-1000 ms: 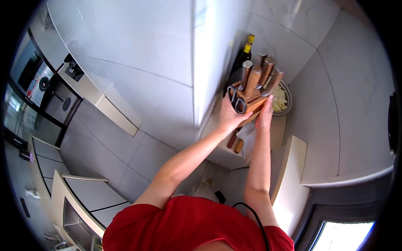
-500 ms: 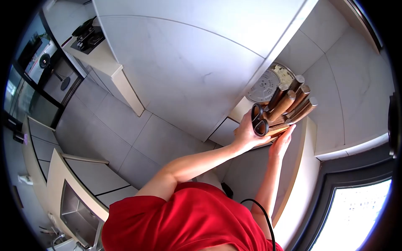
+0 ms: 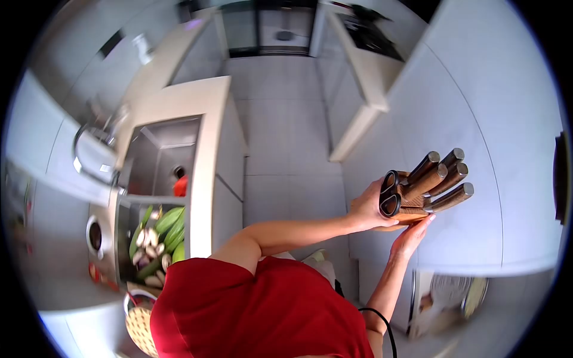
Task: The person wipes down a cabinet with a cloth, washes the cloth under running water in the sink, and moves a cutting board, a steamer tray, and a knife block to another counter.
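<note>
A wooden knife block (image 3: 409, 216) is held up in front of my body, off to the right. Several knives with brown handles (image 3: 431, 182) and metal end caps stand in its slots. A pair of scissors (image 3: 390, 194) with black handle loops sits in its near left side. My left hand (image 3: 366, 210) wraps round the block's left side, its fingers partly hidden behind it. My right hand (image 3: 412, 237) supports the block from below on the right, with the fingertips pressed to its lower edge.
To the left is a counter with a metal sink (image 3: 161, 149) and a basin of green vegetables and mushrooms (image 3: 155, 244). A woven basket (image 3: 141, 331) lies below. A stove (image 3: 370, 36) is at the upper right. Grater plates (image 3: 450, 289) lie blurred on the lower right surface.
My view and body have turned left, away from the corner counter with the grater plates. Both hands carry the knife block along, and the sink side has come into view.
</note>
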Demonstrator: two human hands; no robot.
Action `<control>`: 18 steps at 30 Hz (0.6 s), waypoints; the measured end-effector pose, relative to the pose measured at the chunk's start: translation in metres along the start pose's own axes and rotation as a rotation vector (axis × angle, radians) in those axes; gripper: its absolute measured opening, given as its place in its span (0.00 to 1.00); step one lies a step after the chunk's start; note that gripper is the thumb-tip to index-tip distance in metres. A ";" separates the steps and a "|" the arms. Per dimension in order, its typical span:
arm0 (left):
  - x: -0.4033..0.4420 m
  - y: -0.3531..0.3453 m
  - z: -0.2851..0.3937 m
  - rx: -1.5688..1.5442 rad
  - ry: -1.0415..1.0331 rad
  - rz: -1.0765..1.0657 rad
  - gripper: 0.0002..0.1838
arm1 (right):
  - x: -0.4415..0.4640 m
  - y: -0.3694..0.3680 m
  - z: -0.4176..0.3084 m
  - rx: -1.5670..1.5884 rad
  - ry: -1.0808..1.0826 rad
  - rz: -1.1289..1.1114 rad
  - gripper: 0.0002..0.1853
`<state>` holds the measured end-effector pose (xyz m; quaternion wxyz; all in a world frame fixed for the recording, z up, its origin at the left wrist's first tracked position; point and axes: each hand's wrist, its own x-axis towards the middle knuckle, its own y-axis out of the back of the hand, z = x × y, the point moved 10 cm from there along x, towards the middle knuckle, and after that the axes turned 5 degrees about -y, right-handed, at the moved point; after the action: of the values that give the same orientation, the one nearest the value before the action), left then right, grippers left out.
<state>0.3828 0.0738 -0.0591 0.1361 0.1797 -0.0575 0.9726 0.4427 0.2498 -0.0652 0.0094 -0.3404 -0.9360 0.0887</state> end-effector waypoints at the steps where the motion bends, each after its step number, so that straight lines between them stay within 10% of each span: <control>1: -0.004 0.038 0.002 0.091 0.016 0.045 0.56 | -0.010 -0.038 0.008 0.030 -0.029 -0.085 0.38; 18: -0.056 0.424 0.056 0.462 -0.175 1.041 0.52 | -0.133 -0.520 0.080 0.116 -0.263 -1.583 0.31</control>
<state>0.3307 -0.3545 -0.0541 -0.4084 0.2325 0.0646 0.8803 0.2079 -0.2392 -0.0489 -0.0231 0.4382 -0.8870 0.1438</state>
